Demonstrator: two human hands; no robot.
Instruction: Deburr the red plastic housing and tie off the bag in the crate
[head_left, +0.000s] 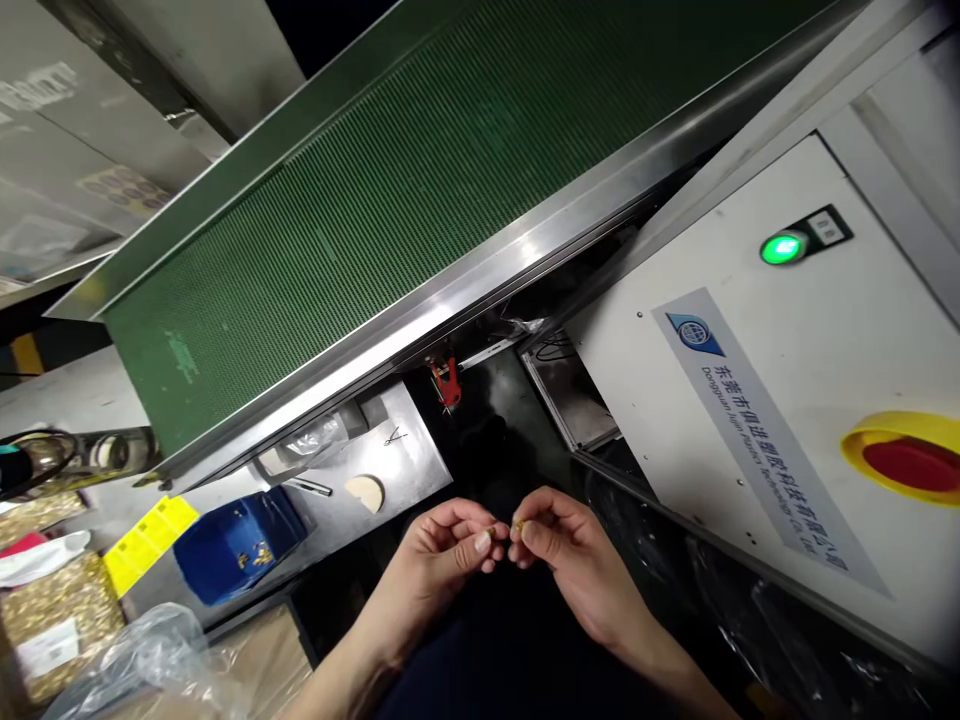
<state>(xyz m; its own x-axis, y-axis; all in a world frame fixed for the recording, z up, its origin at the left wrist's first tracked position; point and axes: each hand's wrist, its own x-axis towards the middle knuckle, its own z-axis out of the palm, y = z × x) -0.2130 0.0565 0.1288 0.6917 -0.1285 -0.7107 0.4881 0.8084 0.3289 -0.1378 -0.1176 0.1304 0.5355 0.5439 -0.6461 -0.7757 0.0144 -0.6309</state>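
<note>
Close together at the lower middle, both hands pinch something tiny in front of my body. My left hand (454, 545) is closed, thumb pressed to the fingers, with a small brass-coloured piece (490, 533) showing at the tips. Thumb and fingers of my right hand (559, 540) close on another small brass-coloured piece (520, 525). Their exact kind is too small to make out. To the left, a blue bin (199, 560) holds several similar brass-coloured pieces (261, 554).
A green conveyor belt (360, 230) with a metal edge crosses above. At right stands a white machine cabinet (675, 400) with a lit green button (784, 248) and red stop button (911, 464). Bags of brass-coloured pieces (64, 605) and yellow paper (150, 545) lie left.
</note>
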